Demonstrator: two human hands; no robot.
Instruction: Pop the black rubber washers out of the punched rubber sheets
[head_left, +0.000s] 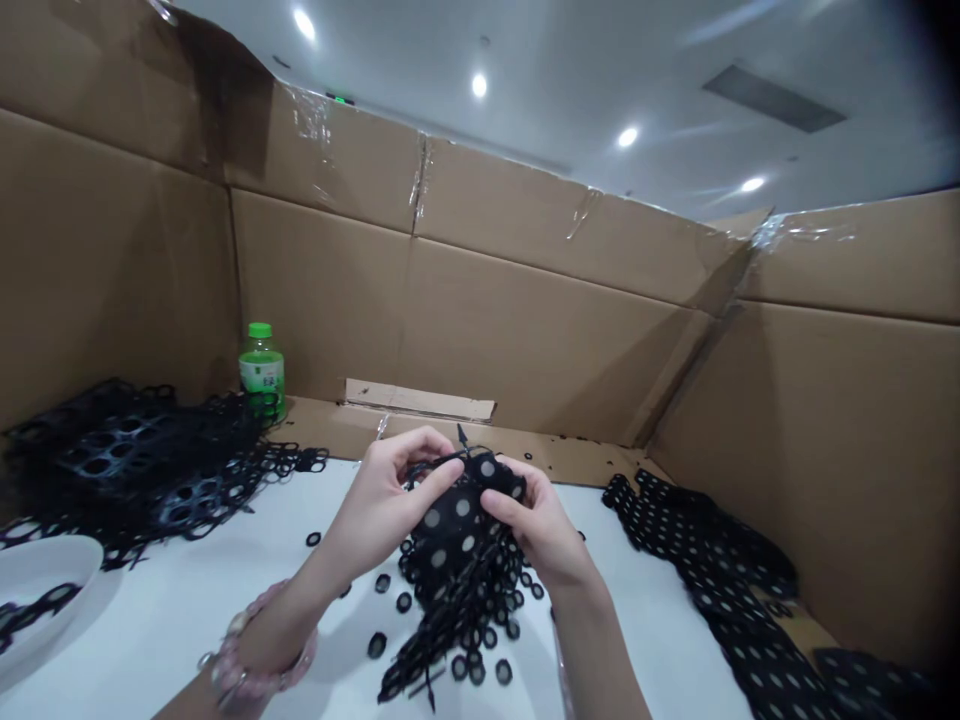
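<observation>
Both my hands hold up a black perforated sheet (pixel 457 530), probably rubber or foam, with round holes. My left hand (pixel 382 500) pinches its upper left edge, and a beaded bracelet (pixel 262 640) circles that wrist. My right hand (pixel 532 530) grips the upper right part. Below my hands, the sheet hangs as a web of rings (pixel 465 620) onto the white table top (pixel 225 560). Several loose black rings (pixel 382 584) lie around it. The fingers hide part of the sheet.
A heap of black punched sheets (pixel 142 460) lies at the left, with a green-capped drink bottle (pixel 262 373) behind it. A white plate (pixel 37 590) holds a black scrap. A strip of dotted black sheet (pixel 720 590) runs along the right. Cardboard walls (pixel 465 320) surround the table.
</observation>
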